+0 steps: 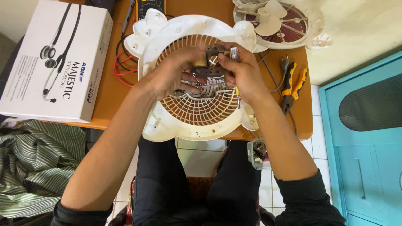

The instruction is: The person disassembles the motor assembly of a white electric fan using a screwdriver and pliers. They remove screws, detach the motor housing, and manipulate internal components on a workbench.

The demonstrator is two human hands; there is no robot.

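A white plastic fan housing (167, 125) with a round slotted grille lies on the orange-brown table (113, 96) in front of me. Over the grille's centre both hands hold a small dark metal motor block (209, 62) with thin wires. My left hand (178, 73) grips it from the left side. My right hand (243, 73) pinches it from the right and also holds a small screwdriver (235, 90) with a clear handle, its shaft pointing down toward me.
A second fan housing with a beige propeller (278, 21) sits at the back right. Orange-handled pliers (293, 86) lie right of my hand. A white box (54, 58) rests at left, a multimeter (150, 6) with red and black leads behind. Striped cloth (37, 167) lies lower left; a teal cabinet (364, 138) stands right.
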